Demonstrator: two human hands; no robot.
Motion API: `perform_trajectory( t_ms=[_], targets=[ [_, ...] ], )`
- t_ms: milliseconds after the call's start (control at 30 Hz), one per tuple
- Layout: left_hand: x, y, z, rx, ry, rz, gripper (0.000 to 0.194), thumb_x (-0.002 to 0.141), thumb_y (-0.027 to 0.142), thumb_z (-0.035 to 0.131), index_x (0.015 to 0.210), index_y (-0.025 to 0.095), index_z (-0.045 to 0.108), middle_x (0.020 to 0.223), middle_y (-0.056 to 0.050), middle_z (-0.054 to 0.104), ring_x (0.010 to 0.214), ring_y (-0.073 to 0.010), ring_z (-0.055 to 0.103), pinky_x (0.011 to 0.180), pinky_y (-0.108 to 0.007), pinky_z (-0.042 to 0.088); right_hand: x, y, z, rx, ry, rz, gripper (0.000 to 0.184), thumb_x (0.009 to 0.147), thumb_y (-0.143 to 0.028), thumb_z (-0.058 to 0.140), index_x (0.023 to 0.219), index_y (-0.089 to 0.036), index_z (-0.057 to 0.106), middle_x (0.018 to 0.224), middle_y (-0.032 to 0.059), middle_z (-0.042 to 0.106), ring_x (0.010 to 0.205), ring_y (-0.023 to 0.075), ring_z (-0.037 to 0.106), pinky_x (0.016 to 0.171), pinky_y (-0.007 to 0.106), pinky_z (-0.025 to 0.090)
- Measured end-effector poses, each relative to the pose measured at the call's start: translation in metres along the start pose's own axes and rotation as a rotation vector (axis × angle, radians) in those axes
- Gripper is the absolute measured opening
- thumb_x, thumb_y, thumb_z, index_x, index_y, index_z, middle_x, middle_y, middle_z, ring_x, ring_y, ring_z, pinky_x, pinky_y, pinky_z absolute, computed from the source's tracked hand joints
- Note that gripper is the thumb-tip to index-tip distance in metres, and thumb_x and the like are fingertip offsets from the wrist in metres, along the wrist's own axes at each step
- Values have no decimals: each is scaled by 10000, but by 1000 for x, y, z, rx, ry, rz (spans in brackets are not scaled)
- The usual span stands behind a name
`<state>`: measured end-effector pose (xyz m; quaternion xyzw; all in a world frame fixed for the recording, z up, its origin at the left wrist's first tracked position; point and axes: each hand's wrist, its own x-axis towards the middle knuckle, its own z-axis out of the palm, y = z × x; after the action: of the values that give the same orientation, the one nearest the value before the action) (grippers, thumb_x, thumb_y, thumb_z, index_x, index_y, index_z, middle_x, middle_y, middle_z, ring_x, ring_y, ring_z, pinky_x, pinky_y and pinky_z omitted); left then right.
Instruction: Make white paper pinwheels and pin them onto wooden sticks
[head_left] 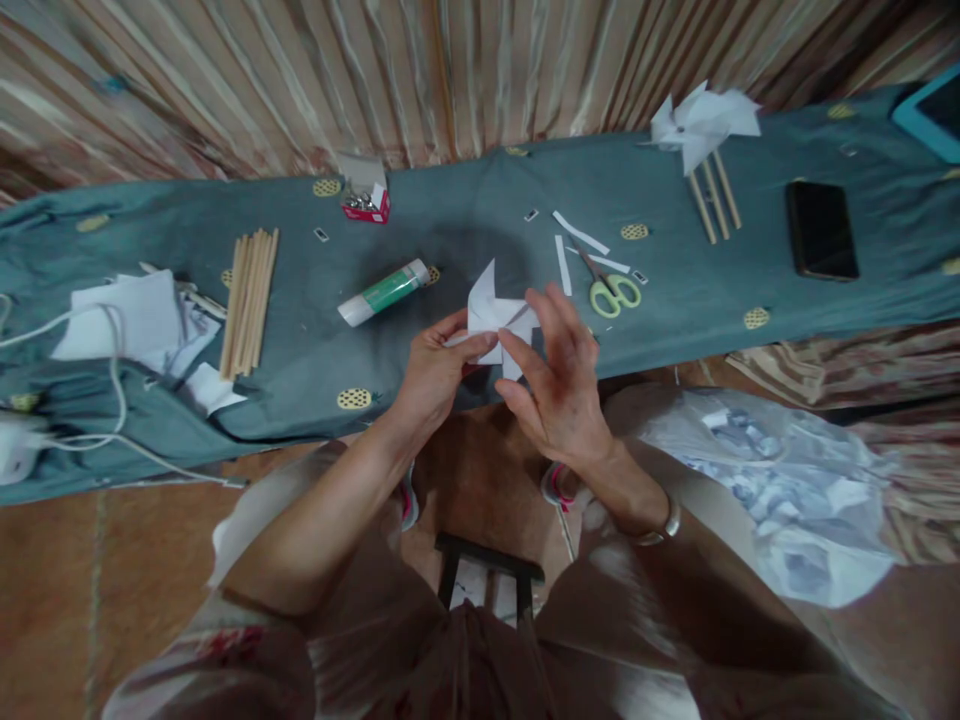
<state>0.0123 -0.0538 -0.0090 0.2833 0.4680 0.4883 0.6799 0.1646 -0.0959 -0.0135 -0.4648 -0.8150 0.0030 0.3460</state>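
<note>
A folded white paper pinwheel is held over the near edge of the cloth-covered table. My left hand pinches it from the left, thumb on top and fingers underneath. My right hand is at its right side with the fingers apart. The right index fingertip touches near the pinwheel's centre, and the thumb is by its lower blade. What lies under the paper is hidden. A glue stick with a green label lies just beyond my left hand. Green-handled scissors rest among thin white paper strips beyond my right hand.
Wooden sticks lie bundled at left beside white paper sheets and a white cable. A red box of metal pins stands at the back. Pinwheels on sticks and a phone are right. A plastic bag holds paper scraps.
</note>
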Motion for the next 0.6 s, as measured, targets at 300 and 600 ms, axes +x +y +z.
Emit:
perform_trajectory(
  t_ms=[300,600],
  targets=[
    [2,2,1,-31,0,60,427,531,207,866,934,154,736,770,9,746,681,-125,655,734,-270,536,9,17,-6,596,130,556,656,872,-523,616,1442,-262,422,1419,131,567,1277,281,580,1025,510,503],
    [-3,3,7,44,-6,122,470,569,207,853,1020,156,730,749,7,745,649,-143,652,709,-285,529,27,9,3,1091,141,1003,796,574,-448,869,1279,-232,568,663,-37,710,628,180,669,723,369,561]
  ],
)
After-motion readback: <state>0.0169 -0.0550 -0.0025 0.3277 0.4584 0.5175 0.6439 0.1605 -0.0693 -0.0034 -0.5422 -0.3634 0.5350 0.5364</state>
